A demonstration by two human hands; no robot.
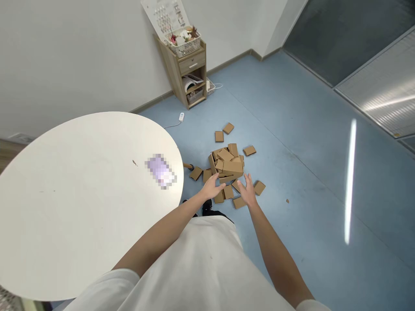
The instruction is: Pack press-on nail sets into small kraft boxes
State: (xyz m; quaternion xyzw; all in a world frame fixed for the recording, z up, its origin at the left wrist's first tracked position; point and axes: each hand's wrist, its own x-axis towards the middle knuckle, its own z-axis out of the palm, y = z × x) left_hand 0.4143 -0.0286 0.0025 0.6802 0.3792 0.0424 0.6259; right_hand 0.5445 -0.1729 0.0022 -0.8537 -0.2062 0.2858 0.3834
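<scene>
Both of my arms reach down and forward above a pile of brown cardboard boxes on the floor. My left hand (212,187) is empty, its fingers apart, over the near left side of the pile. My right hand (247,190) is likewise empty with fingers spread, over the near right side. Ahead of and between the hands stands a larger open cardboard box (231,178), heaped with small cardboard boxes (232,166). More small boxes lie loose around it, such as a box (259,188) right of my right hand and a box (228,128) farther off.
A round white table (97,207) fills the left side, with a blurred-out purple item (161,171) on it. Against the wall stands a wooden cabinet (175,71) bearing a white basket (184,46). A cable with a white plug box (181,117) lies on the blue floor (311,129).
</scene>
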